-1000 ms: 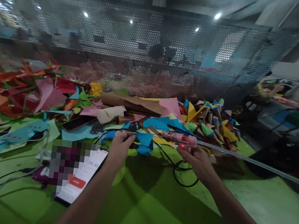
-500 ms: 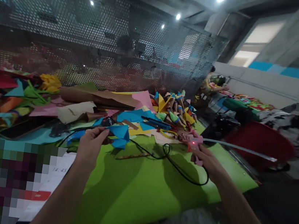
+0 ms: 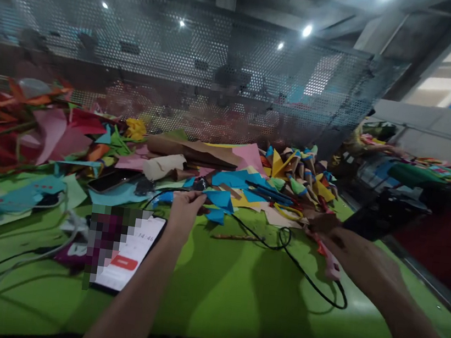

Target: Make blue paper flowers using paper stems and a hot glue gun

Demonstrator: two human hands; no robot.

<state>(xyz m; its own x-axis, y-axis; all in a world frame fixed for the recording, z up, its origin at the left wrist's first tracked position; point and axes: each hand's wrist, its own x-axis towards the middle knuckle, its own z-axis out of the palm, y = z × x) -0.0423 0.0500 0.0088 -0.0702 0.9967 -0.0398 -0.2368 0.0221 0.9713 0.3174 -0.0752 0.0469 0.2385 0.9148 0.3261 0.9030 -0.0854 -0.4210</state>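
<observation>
My left hand (image 3: pixel 184 208) pinches a folded blue paper piece (image 3: pixel 218 202) just above the green table cover (image 3: pixel 209 294). My right hand (image 3: pixel 350 251) is closed round a pink glue gun (image 3: pixel 329 259), which now lies low over the table at the right; its black cord (image 3: pixel 303 271) loops across the green cover. The hand is blurred by motion. A heap of coloured paper cones (image 3: pixel 299 176) lies beyond the right hand.
A phone (image 3: pixel 125 253) with a lit screen lies at the left of my left arm, another dark phone (image 3: pixel 110 180) further back. Coloured paper scraps (image 3: pixel 47 134) cover the back and left. A perforated metal screen (image 3: pixel 180 69) closes the far side. Cables (image 3: pixel 8 268) run at front left.
My right hand has swung the glue gun down and to the right, toward the table. The left hand has kept its pinch on the blue paper. The camera turned back left.
</observation>
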